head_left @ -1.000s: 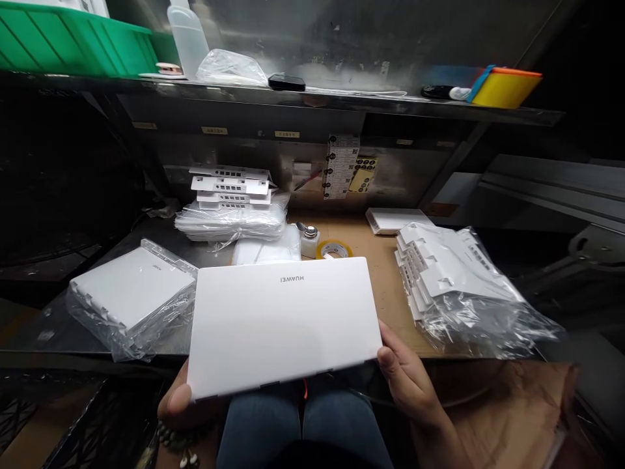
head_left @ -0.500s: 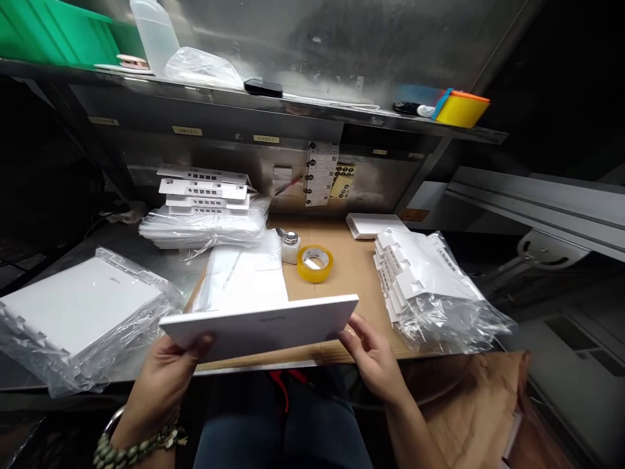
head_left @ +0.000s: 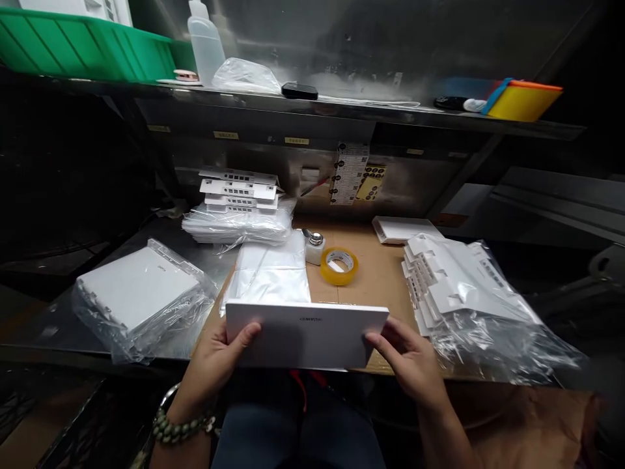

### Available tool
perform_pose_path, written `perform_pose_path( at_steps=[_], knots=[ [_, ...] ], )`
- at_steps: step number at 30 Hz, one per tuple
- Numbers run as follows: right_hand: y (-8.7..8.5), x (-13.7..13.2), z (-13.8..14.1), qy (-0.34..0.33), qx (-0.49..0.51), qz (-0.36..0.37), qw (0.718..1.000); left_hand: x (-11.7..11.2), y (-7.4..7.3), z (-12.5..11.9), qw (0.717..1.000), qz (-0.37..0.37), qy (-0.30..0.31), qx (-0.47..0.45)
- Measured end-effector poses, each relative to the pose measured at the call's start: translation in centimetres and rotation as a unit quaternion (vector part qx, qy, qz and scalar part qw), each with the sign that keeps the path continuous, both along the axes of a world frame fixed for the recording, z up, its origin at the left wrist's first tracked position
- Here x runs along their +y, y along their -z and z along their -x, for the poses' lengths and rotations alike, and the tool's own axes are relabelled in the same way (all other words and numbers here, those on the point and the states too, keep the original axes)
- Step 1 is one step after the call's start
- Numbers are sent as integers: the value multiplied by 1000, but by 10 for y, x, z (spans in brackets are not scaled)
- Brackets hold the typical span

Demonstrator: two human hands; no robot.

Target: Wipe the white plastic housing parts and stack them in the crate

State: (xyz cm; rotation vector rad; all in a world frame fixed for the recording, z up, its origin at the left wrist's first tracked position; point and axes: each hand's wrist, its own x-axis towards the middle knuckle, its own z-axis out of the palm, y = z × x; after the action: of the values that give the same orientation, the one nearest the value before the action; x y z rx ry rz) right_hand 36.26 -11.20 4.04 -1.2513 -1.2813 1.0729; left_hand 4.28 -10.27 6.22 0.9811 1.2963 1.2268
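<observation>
Between my two hands a flat white plastic panel (head_left: 307,339) with small dark lettering is held up at the table's front edge, its broad face toward me. My left hand (head_left: 219,355) grips its left end, thumb on the face and fingers behind. On the right end, my right hand (head_left: 407,358) pinches it the same way, with the fingers partly hidden. Just beyond the panel lie clear plastic bags (head_left: 271,270) on a cardboard sheet (head_left: 381,280). A roll of yellow tape (head_left: 339,267) and a small white bottle with a metal cap (head_left: 315,247) sit beside them.
Bagged white panels (head_left: 141,286) lie at the left. Slotted white housings (head_left: 239,189) rest on plastic bags at the back; more housings (head_left: 449,273) are stacked at the right near a white box-shaped part (head_left: 405,228). A metal shelf (head_left: 342,107) crosses behind, holding a green bin (head_left: 88,49).
The panel has turned from a slant to nearly level, and its lettered face shows more toward me. Both hands keep their hold. The whole view has shifted, moving the scene rightward.
</observation>
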Motion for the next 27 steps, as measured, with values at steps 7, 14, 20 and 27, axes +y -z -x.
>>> perform_pose_path(
  at_steps=[7,14,20,27],
  knots=[
    [-33,-3,-7,-49,95,103,989,-34,-41,-3,972,189,-38,-137],
    [-38,-6,-5,-55,132,133,981,-41,-56,-7,967,212,-58,-131],
    [-42,-8,-7,-52,117,130,983,-42,-61,-10,966,226,-57,-112],
    [-46,-11,-6,-59,126,128,982,-44,-60,-5,967,233,-48,-88]
  ],
)
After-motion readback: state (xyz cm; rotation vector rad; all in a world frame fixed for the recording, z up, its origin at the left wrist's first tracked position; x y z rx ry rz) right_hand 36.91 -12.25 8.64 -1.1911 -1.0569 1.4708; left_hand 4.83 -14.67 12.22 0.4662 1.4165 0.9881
